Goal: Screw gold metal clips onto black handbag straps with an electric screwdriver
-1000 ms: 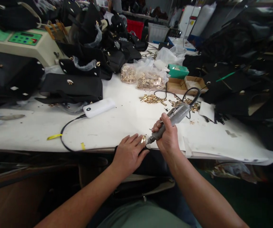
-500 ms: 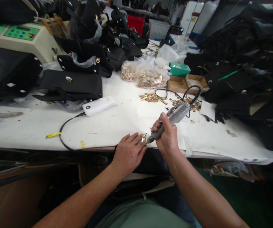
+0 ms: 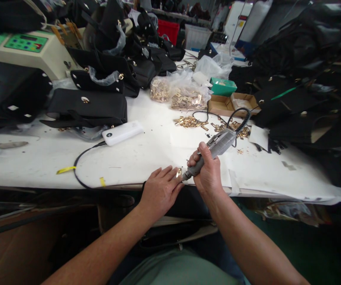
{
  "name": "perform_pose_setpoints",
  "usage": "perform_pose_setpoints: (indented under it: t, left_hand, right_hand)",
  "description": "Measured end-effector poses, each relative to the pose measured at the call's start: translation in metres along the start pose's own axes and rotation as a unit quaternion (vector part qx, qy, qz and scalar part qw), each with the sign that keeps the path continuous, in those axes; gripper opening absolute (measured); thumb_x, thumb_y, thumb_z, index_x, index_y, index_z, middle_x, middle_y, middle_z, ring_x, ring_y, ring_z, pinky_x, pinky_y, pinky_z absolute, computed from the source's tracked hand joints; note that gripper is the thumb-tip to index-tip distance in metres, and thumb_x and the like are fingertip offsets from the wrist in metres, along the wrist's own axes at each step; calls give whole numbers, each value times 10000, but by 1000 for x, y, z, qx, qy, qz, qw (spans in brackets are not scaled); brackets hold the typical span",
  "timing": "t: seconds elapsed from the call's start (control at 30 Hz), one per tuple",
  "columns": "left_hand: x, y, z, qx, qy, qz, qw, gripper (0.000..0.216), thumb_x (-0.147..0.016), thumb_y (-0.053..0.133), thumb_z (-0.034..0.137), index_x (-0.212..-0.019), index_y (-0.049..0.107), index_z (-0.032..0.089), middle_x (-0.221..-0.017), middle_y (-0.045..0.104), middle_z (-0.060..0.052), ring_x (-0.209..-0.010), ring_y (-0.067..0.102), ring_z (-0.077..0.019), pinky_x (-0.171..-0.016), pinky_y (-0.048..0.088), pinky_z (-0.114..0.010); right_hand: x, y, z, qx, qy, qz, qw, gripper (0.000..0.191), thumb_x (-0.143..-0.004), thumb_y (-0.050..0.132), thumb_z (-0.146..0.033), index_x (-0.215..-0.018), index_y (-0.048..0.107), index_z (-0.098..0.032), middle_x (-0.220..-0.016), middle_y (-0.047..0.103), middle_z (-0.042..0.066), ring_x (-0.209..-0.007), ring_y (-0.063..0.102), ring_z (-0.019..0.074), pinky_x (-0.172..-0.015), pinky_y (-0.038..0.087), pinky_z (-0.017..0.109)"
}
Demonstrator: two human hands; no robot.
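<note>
My right hand [image 3: 209, 171] is wrapped round the grey body of an electric screwdriver [image 3: 222, 143], which slants down to the left. Its tip meets the table's front edge beside a small gold metal fitting [image 3: 179, 172]. At that same spot my left hand [image 3: 162, 190] lies flat, fingers stretched out and fingertips against the fitting. Whatever is under those fingertips is hidden. Below the edge, a black bag [image 3: 192, 202] hangs over my lap, partly covered by my forearms.
Loose gold fittings [image 3: 189, 122] lie behind the screwdriver, near plastic bags of fittings [image 3: 188, 99] and small cardboard boxes [image 3: 220, 106]. A white power bank [image 3: 123, 133] with a black cable sits left. Black handbags [image 3: 88, 107] crowd the left; dark material [image 3: 303, 114] is piled right.
Almost nothing differs. Both hands and the screwdriver keep their places at the gold fitting; the whole view has shifted very slightly.
</note>
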State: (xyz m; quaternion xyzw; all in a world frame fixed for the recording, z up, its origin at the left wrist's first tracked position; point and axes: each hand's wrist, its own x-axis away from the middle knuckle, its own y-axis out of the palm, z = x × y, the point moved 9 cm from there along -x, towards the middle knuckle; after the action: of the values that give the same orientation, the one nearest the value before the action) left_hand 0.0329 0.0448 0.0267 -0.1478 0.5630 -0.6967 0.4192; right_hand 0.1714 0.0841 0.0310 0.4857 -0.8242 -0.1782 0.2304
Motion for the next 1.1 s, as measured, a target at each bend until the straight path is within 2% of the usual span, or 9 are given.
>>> perform_pose_setpoints:
  t: [0.83, 1.1]
  left_hand:
    - [-1, 1, 0, -8, 3, -3, 1000, 273, -1005, 533, 327, -1228, 669, 248, -1347, 670, -32, -1269, 593, -271, -1037, 475, -485]
    - [0, 1, 0, -5, 3, 3, 1000, 266, -991, 562, 334, -1221, 675, 262, -1324, 684, -28, -1253, 606, -271, -1020, 486, -484]
  right_hand:
    - [3, 1, -2, 16, -19, -9, 1000, 411, -787, 792, -475, -699, 499, -200, -563, 484, -68, -470, 489, 90, -457, 416, 222]
    - [5, 3, -6, 31, -44, -16, 998, 410, -799, 781, -463, -671, 500, -194, -555, 484, -64, -466, 463, 90, -475, 417, 232]
